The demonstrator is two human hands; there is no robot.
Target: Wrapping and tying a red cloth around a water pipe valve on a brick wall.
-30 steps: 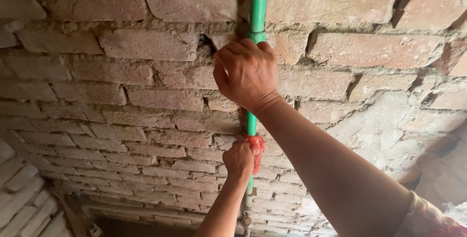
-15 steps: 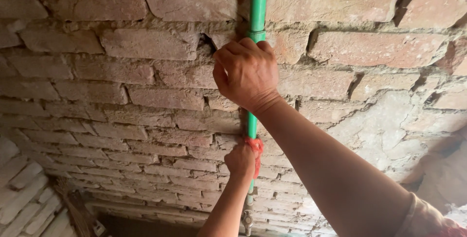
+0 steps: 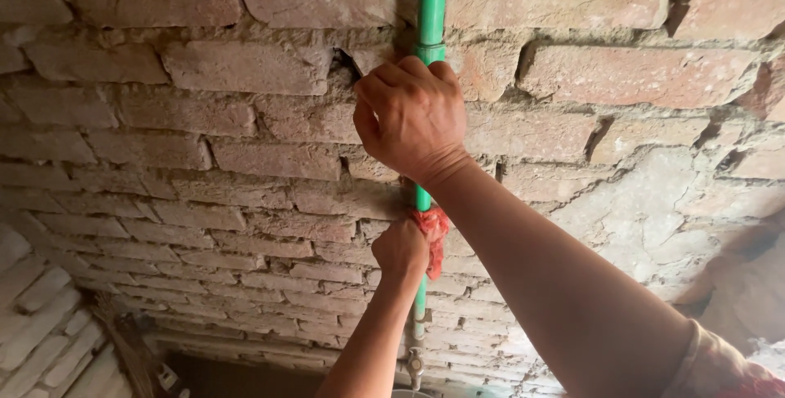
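**Both hands staying clamped on the green pipe, almost no movement**

Right hand (image 3: 413,120) is gripping the green pipe (image 3: 432,2) high up, fingers curled fully round it just under a coupling collar, knuckles toward the camera. It is sitting in the same spot as a second ago. Left hand (image 3: 401,248) is closing in a fist lower down the same pipe, pressing a red cloth (image 3: 433,230) against it; cloth is bunching out at the thumb side. This hand is showing only a slight shift against the earlier frames, a small nudge along the pipe, nothing more. No release, no regrip on either side.

Pipe is running vertically down a rough brick wall (image 3: 180,153), lying in a shallow groove between the bricks, top end leaving the frame, lower end reaching a small metal tap fitting (image 3: 415,364) near the bottom edge. Mortar is crumbling in spots, a patch of grey plaster (image 3: 646,218) is sitting to the right.

Judging by the near-static hold, the upper hand is steadying the pipe while the lower one is working the cloth on it; work looks mid-step, not finishing.
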